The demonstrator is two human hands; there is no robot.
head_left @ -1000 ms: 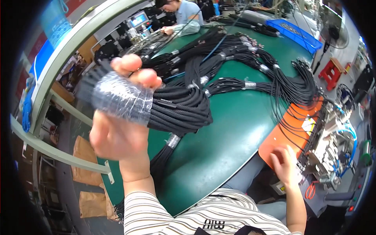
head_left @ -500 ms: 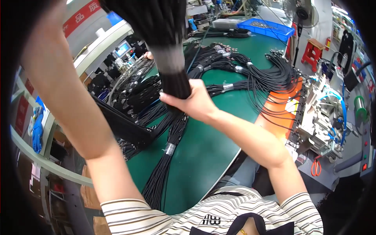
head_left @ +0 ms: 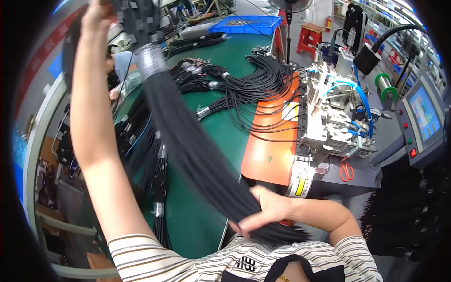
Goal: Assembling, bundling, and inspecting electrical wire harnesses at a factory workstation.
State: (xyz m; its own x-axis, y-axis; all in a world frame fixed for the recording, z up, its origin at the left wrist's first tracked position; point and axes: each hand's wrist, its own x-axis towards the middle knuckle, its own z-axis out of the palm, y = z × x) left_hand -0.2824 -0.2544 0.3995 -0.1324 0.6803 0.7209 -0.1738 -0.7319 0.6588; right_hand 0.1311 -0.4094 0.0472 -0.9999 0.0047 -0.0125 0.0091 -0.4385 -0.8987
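Holding a black cord bundle point(head_left: 192, 145) over the green table point(head_left: 188, 232)

A white label point(head_left: 300, 180) with a yellow arrow is sitting beside the orange board point(head_left: 267, 164), and dark letters point(head_left: 245, 264) are showing on the striped shirt point(head_left: 141, 256). Marks on the lit screen point(head_left: 424, 113) are looking too small to read. The right hand point(head_left: 270, 207) is squeezing the bundle near its low end. The left hand point(head_left: 97, 19) is reaching up by the top; I cannot tell if it is gripping. The bundle is slanting now, not standing upright like before, and its shiny wrap point(head_left: 152, 61) is sitting farther from the right hand.
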